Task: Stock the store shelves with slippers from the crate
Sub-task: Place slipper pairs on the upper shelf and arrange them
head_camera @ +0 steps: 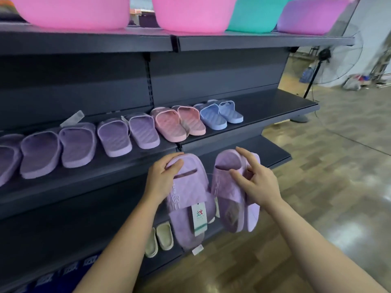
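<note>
Holding a lilac pair in front of and just below the middle shelf (pixel 275 106), I have one slipper in each hand. My left hand (pixel 163 178) has its fingers curled over the toe end of the tagged lilac slipper (pixel 188 199), which hangs heel-down with its paper tag (pixel 200 216) dangling. My right hand (pixel 257 187) pinches the second lilac slipper (pixel 228 193) at its strap, thumb in front and fingers behind, the forefinger lifted loose. The two slippers hang side by side, close but not pressed together.

On the middle shelf a row is already set out: lilac pairs (pixel 114 134) along its left and centre, then a pink pair (pixel 177 121), then a blue pair (pixel 222 114). Past the blue pair, the right end of that shelf is bare dark metal. Below the middle shelf a cream pair (pixel 159 237) sits on a lower shelf; above it stand plastic basins (pixel 69 11).

I judge the stocking well under way but not finished: this pair is not yet placed, and there is room on the shelf for more. The crate is out of sight, so I cannot tell how many slippers are left.
</note>
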A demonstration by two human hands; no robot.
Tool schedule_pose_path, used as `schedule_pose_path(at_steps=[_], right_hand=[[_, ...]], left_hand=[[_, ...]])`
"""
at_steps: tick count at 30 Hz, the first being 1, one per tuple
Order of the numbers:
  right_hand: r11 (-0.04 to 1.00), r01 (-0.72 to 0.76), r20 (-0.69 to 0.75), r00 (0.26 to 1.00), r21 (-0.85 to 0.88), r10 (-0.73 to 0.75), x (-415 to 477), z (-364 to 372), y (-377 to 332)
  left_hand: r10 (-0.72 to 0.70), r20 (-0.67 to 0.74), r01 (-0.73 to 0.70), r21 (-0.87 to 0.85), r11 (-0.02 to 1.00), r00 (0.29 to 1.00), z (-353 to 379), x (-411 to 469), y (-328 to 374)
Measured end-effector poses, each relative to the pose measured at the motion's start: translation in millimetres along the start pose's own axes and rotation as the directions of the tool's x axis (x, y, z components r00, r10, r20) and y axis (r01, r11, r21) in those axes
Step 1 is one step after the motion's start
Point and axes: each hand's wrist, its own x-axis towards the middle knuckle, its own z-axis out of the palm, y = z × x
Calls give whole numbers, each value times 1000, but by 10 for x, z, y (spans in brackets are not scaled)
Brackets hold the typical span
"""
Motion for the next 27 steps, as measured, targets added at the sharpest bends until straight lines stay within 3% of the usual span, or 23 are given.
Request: schedule_pose_path(at_steps=[7, 14, 22, 27], right_hand=[[999, -32, -115, 993, 11, 33, 1230, -385, 933], [999, -50, -147, 988, 5, 50, 2539, -736, 1799], [1000, 25, -89, 996, 15, -23, 4021, -1030, 2890], [996, 84, 67, 994, 25, -86, 4975, -1136, 3653]], left_hand=[[82, 15, -81, -53, 995, 997, 1045, 1325, 202], [62, 8, -61, -39, 997, 998, 1997, 2638, 434], [-33, -14, 32, -64, 997, 999, 2939, 3987, 383], [-113, -89, 110, -44, 993, 990, 3619, 4655, 313]])
